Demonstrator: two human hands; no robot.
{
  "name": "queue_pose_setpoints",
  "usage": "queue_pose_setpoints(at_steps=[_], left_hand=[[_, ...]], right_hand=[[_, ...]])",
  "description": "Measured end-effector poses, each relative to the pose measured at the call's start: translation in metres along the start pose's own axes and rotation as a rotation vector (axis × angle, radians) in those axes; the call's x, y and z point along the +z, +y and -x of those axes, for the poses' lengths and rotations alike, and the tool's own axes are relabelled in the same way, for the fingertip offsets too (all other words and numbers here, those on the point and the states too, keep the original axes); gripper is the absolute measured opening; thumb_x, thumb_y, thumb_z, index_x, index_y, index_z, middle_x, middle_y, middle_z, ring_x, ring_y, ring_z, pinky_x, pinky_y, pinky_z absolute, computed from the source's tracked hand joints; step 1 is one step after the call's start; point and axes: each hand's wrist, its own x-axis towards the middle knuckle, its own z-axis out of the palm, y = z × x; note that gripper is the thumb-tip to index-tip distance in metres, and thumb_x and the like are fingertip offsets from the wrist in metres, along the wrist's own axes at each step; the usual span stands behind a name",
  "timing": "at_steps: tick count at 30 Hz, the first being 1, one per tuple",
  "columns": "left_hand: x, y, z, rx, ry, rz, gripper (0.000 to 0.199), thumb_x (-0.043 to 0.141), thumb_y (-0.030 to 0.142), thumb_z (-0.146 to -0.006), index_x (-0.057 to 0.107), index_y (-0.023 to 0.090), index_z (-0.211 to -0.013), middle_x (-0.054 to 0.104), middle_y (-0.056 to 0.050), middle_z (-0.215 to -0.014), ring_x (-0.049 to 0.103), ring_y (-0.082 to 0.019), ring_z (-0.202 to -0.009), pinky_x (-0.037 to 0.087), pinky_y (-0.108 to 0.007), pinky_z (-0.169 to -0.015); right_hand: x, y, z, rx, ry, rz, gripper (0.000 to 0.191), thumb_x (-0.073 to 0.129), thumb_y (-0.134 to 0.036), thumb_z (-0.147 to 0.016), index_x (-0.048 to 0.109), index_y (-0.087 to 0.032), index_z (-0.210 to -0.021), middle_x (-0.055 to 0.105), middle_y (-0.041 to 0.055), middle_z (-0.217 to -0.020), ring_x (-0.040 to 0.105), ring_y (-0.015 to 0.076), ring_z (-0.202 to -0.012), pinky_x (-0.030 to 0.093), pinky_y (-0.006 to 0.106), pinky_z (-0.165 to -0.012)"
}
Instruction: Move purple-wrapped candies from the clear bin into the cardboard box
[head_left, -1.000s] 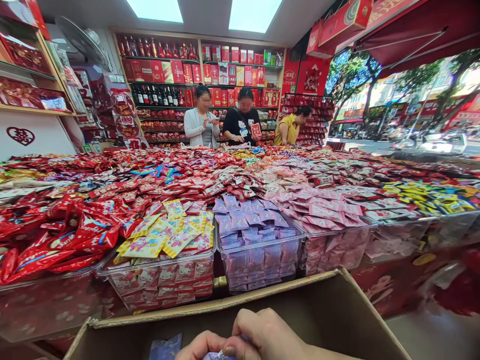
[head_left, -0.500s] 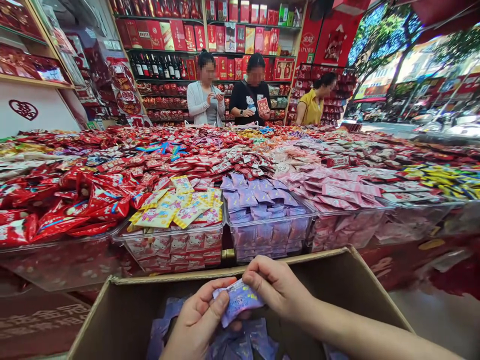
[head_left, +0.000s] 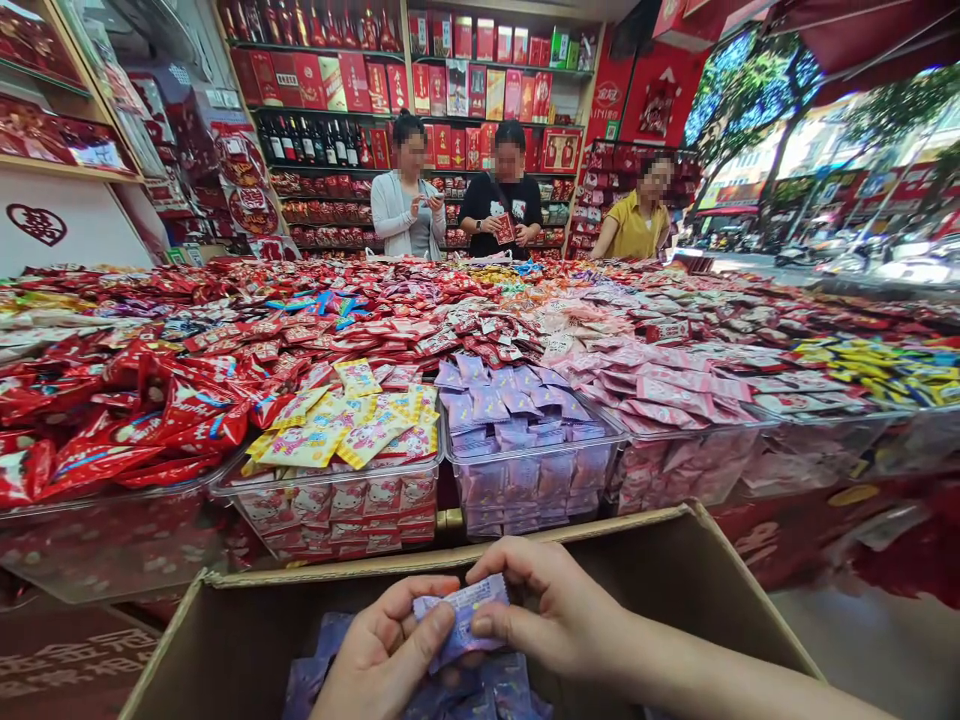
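Over an opened cardboard box (head_left: pixel 315 562), both of my hands grip one purple candy packet (head_left: pixel 469 612). My left hand (head_left: pixel 394 645) pinches its left end between thumb and fingers. The right end is pinched by my right hand (head_left: pixel 559 610), its thumb across the wrapper. Below them, more purple packets (head_left: pixel 495 690) lie loose inside the box, partly hidden by my hands. Just beyond the box stands a clear plastic bin (head_left: pixel 540 450) filled with stacked packets of the same purple kind.
Left of the purple bin, a clear bin (head_left: pixel 330 480) holds yellow and pink packets, beside large red packets (head_left: pixel 150 430). Pink packets (head_left: pixel 667 385) fill a bin to the right. Behind the candy display stand several people (head_left: pixel 499 205), before shelves of bottles and red boxes (head_left: pixel 375 85).
The packet has turned a little between my fingers, and my right thumb has shifted lower across it. The view has tilted slightly. Behind the display, the person in yellow has turned the head.
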Motion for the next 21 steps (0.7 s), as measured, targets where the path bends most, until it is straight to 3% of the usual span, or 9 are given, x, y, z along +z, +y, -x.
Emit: queue_pose_setpoints(at_steps=[3, 6, 9, 12, 16, 19, 21], left_hand=[[-0.002, 0.001, 0.0, -0.011, 0.026, -0.033, 0.028, 0.079, 0.033, -0.05, 0.067, 0.015, -0.068, 0.066, -0.001, -0.052, 0.055, -0.01, -0.045, 0.043, -0.018, -0.047], [0.0, 0.007, 0.002, -0.016, 0.053, -0.012, 0.032, 0.077, 0.038, -0.051, 0.068, 0.016, -0.072, 0.069, -0.003, -0.06, 0.06, -0.014, -0.053, 0.045, -0.021, -0.05], [0.001, 0.013, 0.004, -0.071, -0.004, 0.056, 0.043, 0.069, 0.048, -0.058, 0.066, 0.017, -0.086, 0.07, -0.007, -0.071, 0.064, -0.019, -0.062, 0.046, -0.024, -0.052], [0.0, 0.014, 0.004, -0.06, -0.034, 0.085, 0.035, 0.073, 0.036, -0.059, 0.064, 0.018, -0.088, 0.07, -0.005, -0.078, 0.064, -0.016, -0.063, 0.048, -0.022, -0.053], [-0.004, 0.009, 0.002, 0.111, 0.031, 0.016, 0.04, 0.077, 0.017, -0.055, 0.06, 0.019, -0.091, 0.069, -0.005, -0.09, 0.062, -0.02, -0.084, 0.051, -0.025, -0.07], [-0.005, 0.007, 0.002, 0.235, 0.052, -0.086, 0.039, 0.076, 0.015, -0.056, 0.059, 0.019, -0.091, 0.068, -0.005, -0.094, 0.061, -0.022, -0.091, 0.052, -0.025, -0.074], [-0.005, 0.007, 0.003, 0.283, 0.047, -0.116, 0.038, 0.075, 0.014, -0.057, 0.059, 0.02, -0.092, 0.068, -0.004, -0.094, 0.061, -0.022, -0.09, 0.053, -0.025, -0.073]], right_hand=[[-0.001, -0.003, 0.001, -0.027, 0.034, 0.055, 0.021, 0.061, -0.031, -0.069, 0.057, -0.014, -0.082, 0.055, -0.0013, -0.063, 0.045, 0.0073, -0.053, 0.035, 0.017, -0.048], [-0.005, -0.007, 0.002, -0.077, 0.073, 0.128, 0.018, 0.057, -0.032, -0.073, 0.057, -0.015, -0.078, 0.057, 0.0, -0.062, 0.048, 0.0081, -0.053, 0.037, 0.018, -0.048], [-0.01, -0.012, 0.004, -0.371, 0.093, 0.333, 0.01, 0.049, -0.022, -0.079, 0.058, -0.017, -0.081, 0.063, 0.0038, -0.074, 0.055, 0.0102, -0.067, 0.043, 0.02, -0.061], [-0.012, -0.014, 0.005, -0.532, 0.067, 0.441, 0.016, 0.045, -0.014, -0.08, 0.057, -0.019, -0.089, 0.061, 0.0074, -0.095, 0.056, 0.0117, -0.086, 0.044, 0.021, -0.073], [-0.012, -0.01, 0.004, -0.418, 0.12, 0.363, 0.026, 0.039, -0.01, -0.08, 0.054, -0.018, -0.099, 0.052, 0.0106, -0.115, 0.048, 0.0152, -0.107, 0.04, 0.028, -0.088], [-0.009, -0.008, 0.004, -0.208, 0.184, 0.126, 0.021, 0.039, -0.017, -0.084, 0.052, -0.019, -0.1, 0.058, 0.0074, -0.101, 0.055, 0.0132, -0.093, 0.045, 0.026, -0.079], [-0.006, -0.007, 0.003, -0.07, 0.152, -0.074, 0.019, 0.045, -0.024, -0.082, 0.049, -0.019, -0.101, 0.06, 0.005, -0.092, 0.058, 0.0123, -0.083, 0.047, 0.024, -0.071]])
